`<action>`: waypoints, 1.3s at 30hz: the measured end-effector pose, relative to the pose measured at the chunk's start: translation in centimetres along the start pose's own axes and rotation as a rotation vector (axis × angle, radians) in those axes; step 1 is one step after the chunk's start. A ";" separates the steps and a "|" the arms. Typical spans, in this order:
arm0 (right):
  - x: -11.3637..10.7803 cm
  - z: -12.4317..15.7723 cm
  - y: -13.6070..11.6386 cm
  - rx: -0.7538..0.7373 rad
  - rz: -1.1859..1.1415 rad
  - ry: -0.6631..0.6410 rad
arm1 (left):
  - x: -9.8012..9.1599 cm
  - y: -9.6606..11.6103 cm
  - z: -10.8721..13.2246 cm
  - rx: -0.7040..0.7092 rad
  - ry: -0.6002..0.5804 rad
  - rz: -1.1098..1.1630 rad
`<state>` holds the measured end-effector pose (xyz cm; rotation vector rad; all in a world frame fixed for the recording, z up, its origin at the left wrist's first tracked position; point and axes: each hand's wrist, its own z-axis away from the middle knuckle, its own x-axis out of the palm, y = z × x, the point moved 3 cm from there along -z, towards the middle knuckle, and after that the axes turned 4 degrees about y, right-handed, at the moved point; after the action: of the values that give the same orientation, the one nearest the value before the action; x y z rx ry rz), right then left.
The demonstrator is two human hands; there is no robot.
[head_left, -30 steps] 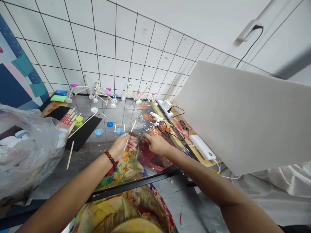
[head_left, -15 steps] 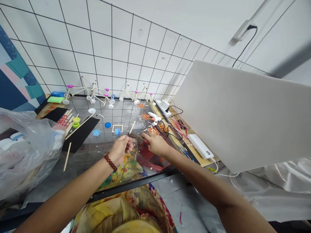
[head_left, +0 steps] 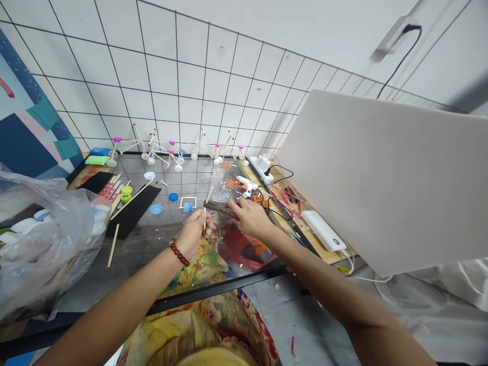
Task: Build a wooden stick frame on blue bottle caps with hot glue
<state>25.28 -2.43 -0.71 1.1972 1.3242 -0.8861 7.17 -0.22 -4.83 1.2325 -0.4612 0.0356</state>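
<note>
My left hand [head_left: 195, 232], with a bead bracelet at the wrist, pinches a short wooden stick [head_left: 205, 218] that stands upright over the glass table [head_left: 125, 264]. My right hand [head_left: 247, 216] is closed on the red handles of a pair of cutting pliers [head_left: 218, 206], whose dark jaws point left, just above the stick's top end. A loose cut piece of stick [head_left: 209, 194] lies on the glass just beyond the jaws. Wood chips are scattered around both hands.
Several stick bicycle models [head_left: 162, 148] stand along the tiled wall. A glue gun [head_left: 246, 185], power strip [head_left: 262, 168], cables and a white power bank [head_left: 323, 230] lie right. A big white board [head_left: 385, 178] leans at right. A plastic bag [head_left: 41, 239], black sheets, chopsticks and bottle caps lie left.
The long stick in my left hand is now a short piece held upright. The pliers have lifted slightly away, and a cut piece lies on the glass.
</note>
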 end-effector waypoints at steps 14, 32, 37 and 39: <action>-3.2 3.0 1.6 -0.247 -0.921 -0.432 | -1.9 2.8 -1.5 0.359 0.258 -0.271; -2.5 1.8 -1.1 -0.347 -0.116 -0.293 | -0.3 0.9 0.2 0.454 -0.085 -0.634; -2.4 1.6 -0.9 -0.274 -0.160 -0.245 | -1.5 2.5 -0.9 0.249 0.098 -0.069; -1.8 1.5 -0.2 -0.188 -0.216 -0.235 | -2.0 3.2 -1.4 0.095 0.123 0.215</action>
<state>25.26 -4.22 0.87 0.7898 1.3271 -0.9990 4.93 2.56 -3.06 1.2614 -0.4874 0.3182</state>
